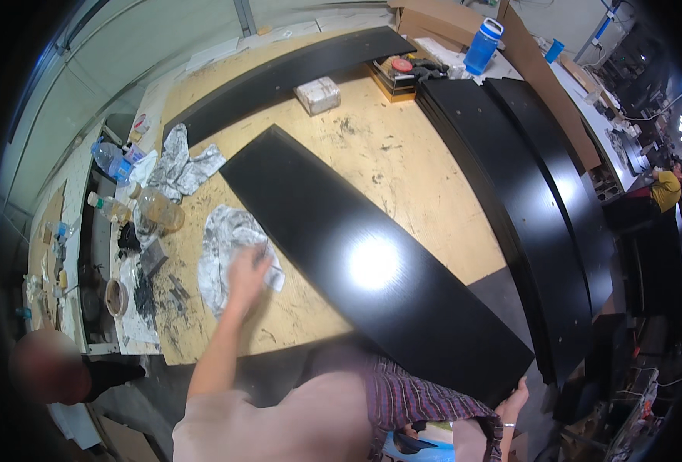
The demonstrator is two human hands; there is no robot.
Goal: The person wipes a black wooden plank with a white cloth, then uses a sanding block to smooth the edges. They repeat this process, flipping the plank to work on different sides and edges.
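The long black panel (372, 262) lies diagonally across the table (426, 177). The right hand (514, 402) grips its near corner; the left hand (247, 276) presses a stained rag (225, 246) just left of the panel (hands well apart).

This is a workshop for finishing furniture panels. A large plywood work surface (402, 165), scuffed and blotched with dark stain, carries a long glossy black board (372, 262), with more curved black panels (541, 200) stacked along its right side. Stained grey rags (183, 165), plastic bottles (156, 209) and a roll of tape (115, 297) clutter the left edge. Cardboard sheets (449, 19) lean at the back, and further crowded workbenches (626, 131) stretch away on the right.
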